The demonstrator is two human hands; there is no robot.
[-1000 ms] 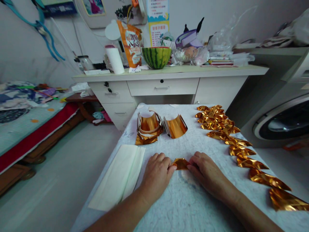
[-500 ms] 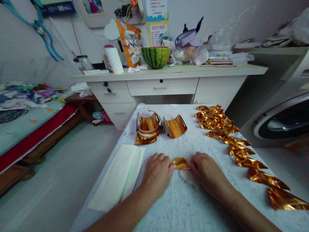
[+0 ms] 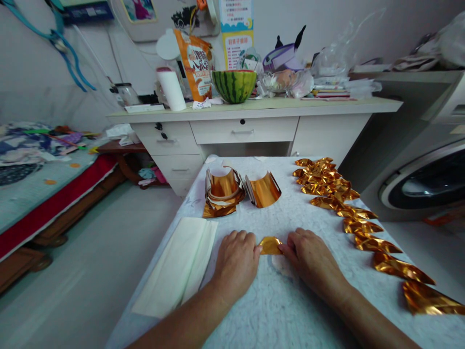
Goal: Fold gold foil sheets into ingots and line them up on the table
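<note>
Fingers (image 3: 259, 249) of the left hand (image 3: 236, 257) pinch the left end of a small gold foil piece (image 3: 271, 246), while those of the right hand (image 3: 310, 254) pinch its right end. It lies between the two hands, low over a cloth-covered table (image 3: 250, 310). Beyond it sit two curled stacks of gold sheets (image 3: 263, 191), just beside each other, the left one nesting several layers. Folded pale paper (image 3: 178, 266) lies near the left forearm, and twisted gold pieces (image 3: 363, 226) run down the right side, the farther ones overlapping. On the white back table (image 3: 254, 113), an orange pouch (image 3: 198, 70) stands upright (its contents are hidden), next to a watermelon half (image 3: 233, 87) with a thin red line along its top. Clear plastic wrapping (image 3: 303, 86) surrounds or adjoins something pale brown and rounded, too blurred to name. Farther left, what the clear jar (image 3: 128, 94) contains cannot be told. At right, the round door of a washing machine (image 3: 395, 194) looks dark within.
</note>
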